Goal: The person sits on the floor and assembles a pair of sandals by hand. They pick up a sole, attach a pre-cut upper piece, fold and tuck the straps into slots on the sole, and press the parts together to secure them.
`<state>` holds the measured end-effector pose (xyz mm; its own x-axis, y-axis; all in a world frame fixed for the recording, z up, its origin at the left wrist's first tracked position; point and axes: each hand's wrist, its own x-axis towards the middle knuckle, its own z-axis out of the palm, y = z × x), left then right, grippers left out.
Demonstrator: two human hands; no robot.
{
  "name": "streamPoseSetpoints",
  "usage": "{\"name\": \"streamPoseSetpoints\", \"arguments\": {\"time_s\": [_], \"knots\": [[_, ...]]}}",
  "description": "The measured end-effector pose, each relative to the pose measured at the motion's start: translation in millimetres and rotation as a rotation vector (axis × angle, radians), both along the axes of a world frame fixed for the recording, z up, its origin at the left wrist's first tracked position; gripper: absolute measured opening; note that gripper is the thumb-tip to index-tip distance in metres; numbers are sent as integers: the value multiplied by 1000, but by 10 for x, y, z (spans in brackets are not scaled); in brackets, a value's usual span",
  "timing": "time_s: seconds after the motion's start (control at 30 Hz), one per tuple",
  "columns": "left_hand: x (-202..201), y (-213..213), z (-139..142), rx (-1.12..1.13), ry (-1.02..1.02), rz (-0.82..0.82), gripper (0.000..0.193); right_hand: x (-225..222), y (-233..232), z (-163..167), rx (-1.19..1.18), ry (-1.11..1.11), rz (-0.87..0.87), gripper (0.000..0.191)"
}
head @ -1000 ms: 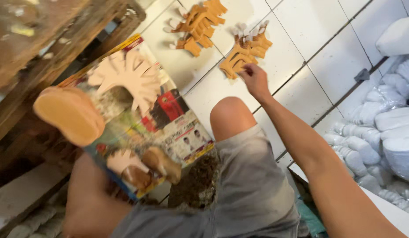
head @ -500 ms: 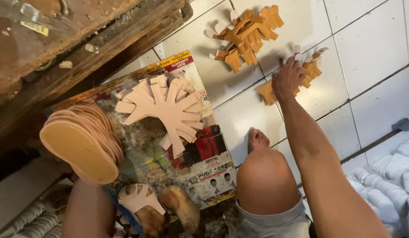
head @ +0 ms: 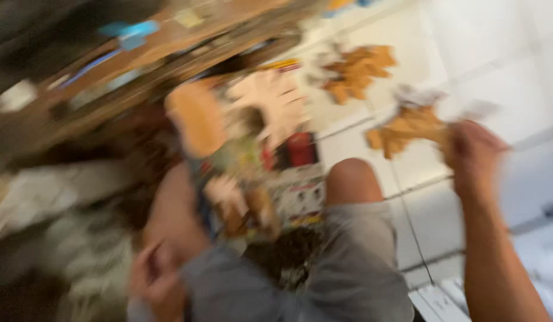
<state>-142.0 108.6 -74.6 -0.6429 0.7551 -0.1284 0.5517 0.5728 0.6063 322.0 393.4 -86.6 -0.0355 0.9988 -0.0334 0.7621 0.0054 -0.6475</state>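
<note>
Orange cut-out pieces [head: 407, 128] are lying in a heap on the white tiled floor [head: 497, 48], and the right hand [head: 473, 155] is touching the heap's right edge; the fingers seem curled on a piece, though blur is hiding the grip; a second orange heap [head: 357, 71] is lying just beyond the first; the left hand [head: 157, 277] is resting well left of the heap, its grip unclear.

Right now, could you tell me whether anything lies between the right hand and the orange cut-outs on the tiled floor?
Nothing visible does. The right hand already meets the edge of the nearer pile of orange cut-outs on the white tiled floor. The frame is blurred, so the grip itself cannot be made out.
</note>
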Motion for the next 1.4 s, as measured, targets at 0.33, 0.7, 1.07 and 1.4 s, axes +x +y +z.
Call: {"name": "streamPoseSetpoints", "arguments": {"time_s": [0.33, 0.7, 1.07, 1.4], "knots": [[1608, -797, 246, 466, -1822, -61, 50, -887, -2231, 402, -446, 1109, 20, 19], [1347, -1403, 355, 702, -1934, 190, 41, -990, -2812, 897, -518, 1275, 820, 30], [1344, -1416, 983, 747, -1205, 87, 31, -1384, -2799, 1255, -324, 855, 991, 44], [1434, -1406, 1066, 624, -1015, -69, 33, -1431, -2780, 1282, -483, 847, 947, 85]]}}
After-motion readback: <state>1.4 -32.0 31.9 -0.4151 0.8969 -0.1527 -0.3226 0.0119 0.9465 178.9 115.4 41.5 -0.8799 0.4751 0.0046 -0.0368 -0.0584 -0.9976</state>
